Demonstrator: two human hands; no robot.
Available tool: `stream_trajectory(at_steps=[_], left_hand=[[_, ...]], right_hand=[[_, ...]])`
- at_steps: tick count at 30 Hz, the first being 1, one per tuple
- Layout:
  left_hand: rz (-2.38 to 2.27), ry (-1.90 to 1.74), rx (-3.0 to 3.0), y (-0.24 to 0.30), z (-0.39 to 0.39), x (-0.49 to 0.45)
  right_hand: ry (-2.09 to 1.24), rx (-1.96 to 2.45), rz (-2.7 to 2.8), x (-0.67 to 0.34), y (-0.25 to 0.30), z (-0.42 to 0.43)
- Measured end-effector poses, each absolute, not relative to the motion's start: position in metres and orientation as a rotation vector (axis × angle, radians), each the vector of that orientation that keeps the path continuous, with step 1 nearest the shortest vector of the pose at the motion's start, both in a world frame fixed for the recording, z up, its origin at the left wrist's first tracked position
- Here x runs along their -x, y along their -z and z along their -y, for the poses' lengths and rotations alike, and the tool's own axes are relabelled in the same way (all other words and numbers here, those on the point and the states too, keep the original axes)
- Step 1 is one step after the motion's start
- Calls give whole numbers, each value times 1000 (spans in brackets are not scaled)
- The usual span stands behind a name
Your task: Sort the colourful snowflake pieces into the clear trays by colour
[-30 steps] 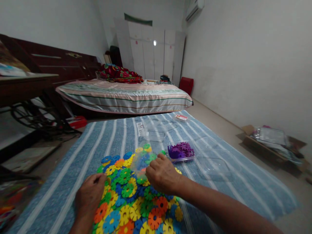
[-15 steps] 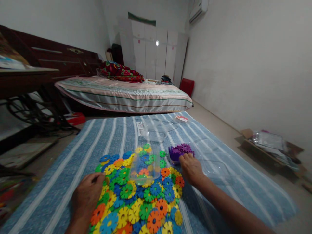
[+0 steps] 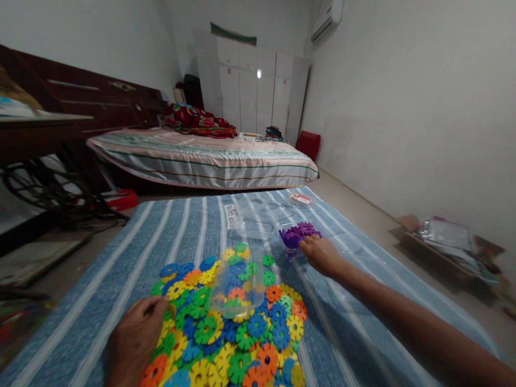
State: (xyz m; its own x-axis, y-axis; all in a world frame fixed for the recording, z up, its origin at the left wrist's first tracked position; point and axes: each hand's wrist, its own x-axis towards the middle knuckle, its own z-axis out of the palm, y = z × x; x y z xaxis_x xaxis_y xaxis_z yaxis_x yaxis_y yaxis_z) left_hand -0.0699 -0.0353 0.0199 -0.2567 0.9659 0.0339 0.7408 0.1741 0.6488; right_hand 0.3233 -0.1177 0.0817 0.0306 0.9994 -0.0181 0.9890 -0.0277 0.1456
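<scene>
My right hand [image 3: 321, 255] is closed on the near right edge of a clear plastic box [image 3: 291, 248]. Purple notched disc pieces [image 3: 300, 232] are heaped in it. My left hand [image 3: 135, 336] rests with curled fingers at the left side of a pile of notched plastic discs [image 3: 242, 336] in yellow, green, blue and orange. A dull yellow edge shows at its fingertips, but I cannot make out whether it is gripped. Another clear plastic box [image 3: 237, 293] lies on top of the pile, with discs visible through it.
Beneath everything is a blue cloth with white stripes [image 3: 161, 236]. Farther back lie a clear tray [image 3: 258, 227], a "With love" label [image 3: 230, 216] and a red and white card [image 3: 301, 199]. A bed [image 3: 209, 161] stands beyond; a cardboard box [image 3: 447, 252] is on the floor at right.
My right hand and the box of purple pieces have shifted slightly away from me, off the pile's edge. The view has tilted a little. My left hand stays by the pile.
</scene>
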Motion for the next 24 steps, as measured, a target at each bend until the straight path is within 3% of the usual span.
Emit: stream_trajectory(at_steps=[11, 24], left_hand=[[-2041, -938, -1595, -15, 35, 78], [-2072, -941, -1607, -4, 30, 81]], right_hand=[[-66, -2438, -1855, -417, -77, 33], [99, -2552, -1741, -439, -48, 18]])
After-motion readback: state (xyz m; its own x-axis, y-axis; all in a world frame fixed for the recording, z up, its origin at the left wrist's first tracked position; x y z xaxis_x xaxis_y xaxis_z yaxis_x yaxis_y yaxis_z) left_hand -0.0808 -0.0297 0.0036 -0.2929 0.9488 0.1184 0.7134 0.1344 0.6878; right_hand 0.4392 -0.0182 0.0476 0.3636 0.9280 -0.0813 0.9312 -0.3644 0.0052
